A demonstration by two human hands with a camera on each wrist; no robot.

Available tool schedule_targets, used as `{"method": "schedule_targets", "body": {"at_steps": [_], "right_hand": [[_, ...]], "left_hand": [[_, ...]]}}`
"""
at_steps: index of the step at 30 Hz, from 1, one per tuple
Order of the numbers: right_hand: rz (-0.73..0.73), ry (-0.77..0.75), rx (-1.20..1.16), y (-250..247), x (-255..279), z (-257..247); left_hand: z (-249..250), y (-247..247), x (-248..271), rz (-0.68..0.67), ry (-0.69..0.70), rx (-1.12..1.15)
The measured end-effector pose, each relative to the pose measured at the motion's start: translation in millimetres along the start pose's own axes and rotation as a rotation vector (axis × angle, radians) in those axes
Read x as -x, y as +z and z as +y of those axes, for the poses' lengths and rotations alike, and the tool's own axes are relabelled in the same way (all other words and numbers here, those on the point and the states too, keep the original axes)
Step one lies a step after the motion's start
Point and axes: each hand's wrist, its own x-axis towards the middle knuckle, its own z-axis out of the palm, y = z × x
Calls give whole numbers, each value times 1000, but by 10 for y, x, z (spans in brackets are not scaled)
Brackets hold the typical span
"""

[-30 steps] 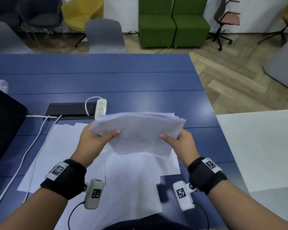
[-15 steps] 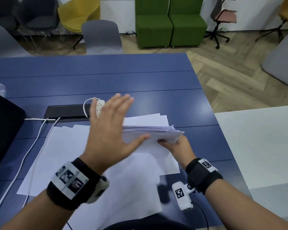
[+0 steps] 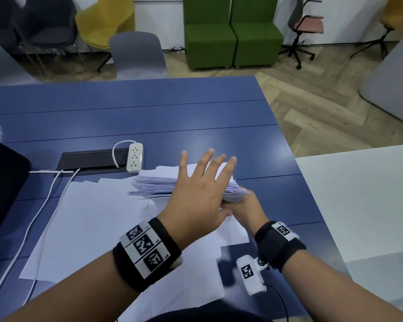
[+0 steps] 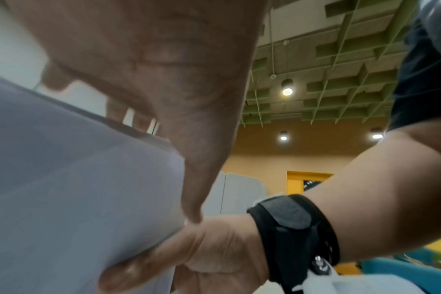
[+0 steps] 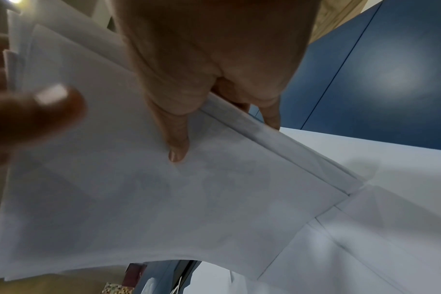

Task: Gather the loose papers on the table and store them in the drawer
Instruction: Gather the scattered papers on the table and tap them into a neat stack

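Note:
A thick stack of white papers (image 3: 154, 185) is held a little above the blue table (image 3: 149, 108). My right hand (image 3: 244, 208) grips its right end, thumb (image 5: 178, 147) on the near face and fingers behind. My left hand (image 3: 200, 194) lies flat and spread over the stack's right part, fingers straight, its thumb (image 4: 196, 208) beside the right hand. Several loose sheets (image 3: 86, 219) still lie spread on the table beneath. In the left wrist view the stack (image 4: 71, 189) fills the lower left. No drawer is in view.
A white power strip (image 3: 135, 158) and a black cable tray (image 3: 89, 160) lie behind the papers, with white cables (image 3: 44, 212) running left. A black object (image 3: 2, 187) sits at the left edge. A white table (image 3: 363, 201) adjoins on the right. Chairs stand beyond.
My left hand let go of the stack's left edge, opened, and swept right over the top of the stack. The right hand lowered the stack toward the table, still gripping it.

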Motion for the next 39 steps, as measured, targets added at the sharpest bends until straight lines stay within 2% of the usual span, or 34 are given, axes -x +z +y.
{"method": "schedule_targets", "body": {"at_steps": [2, 5, 9, 12, 15, 18, 22, 24, 27, 30, 32, 34, 36, 39], "right_hand": [[3, -9, 18, 8, 4, 1], [-8, -6, 28, 23, -6, -41], [-13, -13, -4, 22, 17, -78], [0, -24, 15, 32, 3, -82], [5, -10, -4, 26, -2, -27], [16, -17, 21, 3, -13, 60], [61, 19, 35, 5, -14, 62], [52, 5, 46, 25, -3, 14], [14, -31, 86, 64, -2, -11], [34, -48, 138, 66, -31, 9], [27, -64, 174, 52, -34, -1], [8, -58, 177, -28, -53, 10], [4, -21, 225, -200, -75, 65], [-29, 74, 278, -509, -13, 156]], "left_hand": [[31, 36, -42, -80, 16, 4], [37, 72, -130, -29, 23, 32], [60, 56, -212, -43, 85, 39], [34, 45, -256, 18, 62, 44], [-98, -5, -305, -92, 26, 72], [-288, -69, -335, -104, -56, 76], [-497, -82, -314, -308, -70, -73], [-547, -117, -311, -307, -85, -61], [-521, -119, -308, -340, -43, -144], [-510, -123, -301, -381, 7, -218], [-550, -210, -311, -388, 35, -175], [-662, -340, -292, -386, 6, -74], [-869, -488, -210, -385, -74, 129], [-1270, -657, 1, -304, -216, 475]]}}
